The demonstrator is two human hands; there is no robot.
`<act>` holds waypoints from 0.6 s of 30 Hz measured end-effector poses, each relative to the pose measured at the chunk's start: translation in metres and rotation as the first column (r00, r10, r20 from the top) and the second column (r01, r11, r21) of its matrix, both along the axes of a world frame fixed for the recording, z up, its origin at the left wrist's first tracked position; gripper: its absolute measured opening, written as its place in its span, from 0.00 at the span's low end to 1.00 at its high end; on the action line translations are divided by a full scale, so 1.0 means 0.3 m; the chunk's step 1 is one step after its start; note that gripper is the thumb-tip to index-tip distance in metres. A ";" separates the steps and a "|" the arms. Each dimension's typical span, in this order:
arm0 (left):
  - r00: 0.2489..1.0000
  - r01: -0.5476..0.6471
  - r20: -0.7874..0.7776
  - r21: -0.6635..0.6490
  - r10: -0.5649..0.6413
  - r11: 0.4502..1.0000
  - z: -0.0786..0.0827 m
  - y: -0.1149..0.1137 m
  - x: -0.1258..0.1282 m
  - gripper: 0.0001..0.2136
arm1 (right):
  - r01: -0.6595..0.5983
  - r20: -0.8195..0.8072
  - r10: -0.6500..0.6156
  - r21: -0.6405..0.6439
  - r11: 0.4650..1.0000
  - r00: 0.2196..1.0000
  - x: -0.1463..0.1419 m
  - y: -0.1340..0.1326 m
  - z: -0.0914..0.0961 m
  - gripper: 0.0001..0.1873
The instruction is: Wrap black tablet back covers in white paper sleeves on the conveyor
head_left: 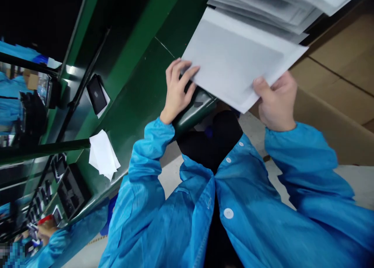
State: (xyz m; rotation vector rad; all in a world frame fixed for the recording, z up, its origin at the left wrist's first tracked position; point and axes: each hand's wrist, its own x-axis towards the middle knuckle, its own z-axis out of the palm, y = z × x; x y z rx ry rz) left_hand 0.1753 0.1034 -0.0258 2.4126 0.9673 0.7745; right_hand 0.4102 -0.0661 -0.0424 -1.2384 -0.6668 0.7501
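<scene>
A flat white sleeve [233, 57], with a faint greyish rectangle showing through it, lies tilted in front of a stack of similar white sleeves [263, 9]. My right hand [277, 100] grips its near right corner, thumb on top and fingers underneath. At the sleeve's left edge is my left hand [178, 87], fingers spread and bent, fingertips touching the edge; nothing is clasped in it. The contents of the sleeve cannot be made out.
A green workbench [140, 100] runs along the left. On it lie white sheets [103, 155] and a dark tablet-like device [97, 94]. Cardboard boxes [336, 85] stand to the right. A co-worker's hand [48, 227] works at the far lower left beside a black tray [73, 190].
</scene>
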 end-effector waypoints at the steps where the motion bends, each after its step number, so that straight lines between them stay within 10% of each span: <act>1: 0.998 0.017 0.054 -0.027 -0.015 0.999 -0.019 0.055 0.045 0.19 | 0.024 0.031 -0.025 0.033 0.999 0.999 0.031 0.030 0.007 0.27; 10: 0.986 0.092 0.142 -0.036 -0.086 0.995 -0.101 0.278 0.208 0.27 | 0.113 0.031 -0.109 -0.187 0.976 0.994 0.136 0.129 -0.167 0.38; 18: 0.977 0.041 0.212 -0.108 -0.018 0.993 -0.090 0.203 0.241 0.28 | 0.114 0.017 -0.112 -0.168 0.979 0.994 0.046 0.116 -0.145 0.39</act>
